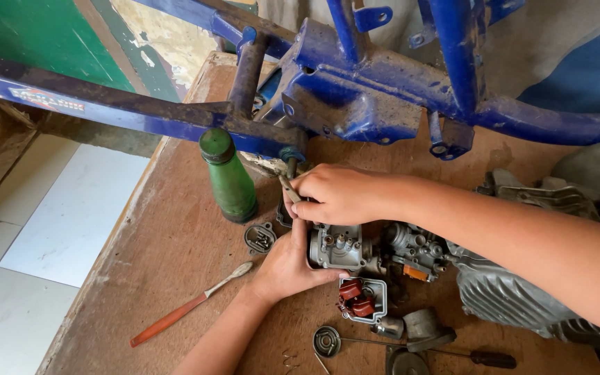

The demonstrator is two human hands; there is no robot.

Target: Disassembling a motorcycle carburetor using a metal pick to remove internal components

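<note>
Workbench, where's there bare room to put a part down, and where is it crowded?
Bare wood lies left of the green bottle and below the toothbrush, out to the bench edge. It is crowded around both hands and the carburetor body, right to the finned engine part.

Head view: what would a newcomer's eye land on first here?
Two bare hands meet at the centre of the wooden bench: the left hand cradles a grey carburettor body while the right hand works on it with a small tool. Above them lies a large blue frame, and a green bottle stands to the left.
</note>
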